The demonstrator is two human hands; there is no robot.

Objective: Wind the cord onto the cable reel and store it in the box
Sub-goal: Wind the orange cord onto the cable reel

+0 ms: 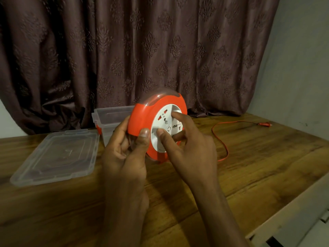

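Left hand point(128, 145) clamps the orange rim of the cable reel point(156, 125), thumb pressed on the front edge, remaining fingers curled behind the housing. Right hand point(187, 141) sits on the white socket face point(167, 127); index fingertip lands near the upper part of the disc, thumb tip on its lower left, other fingers curled against the lower edge — a pinch-and-turn posture by the look of it. Reel held upright, tilted a little, lifted just over the wooden table point(178, 193). Task judged early to mid: a long run of orange cord point(220, 139) lies loose on the table to the right, looping out to the plug point(265, 124) near the far edge, well apart from the reel. How much is already wound inside cannot be told. Clear plastic box point(110, 116) stands open behind the reel, nothing visible in it; its lid point(57, 157) lies flat on the table to the left. Left to do: wind the loose cord in, then put the reel in the box.
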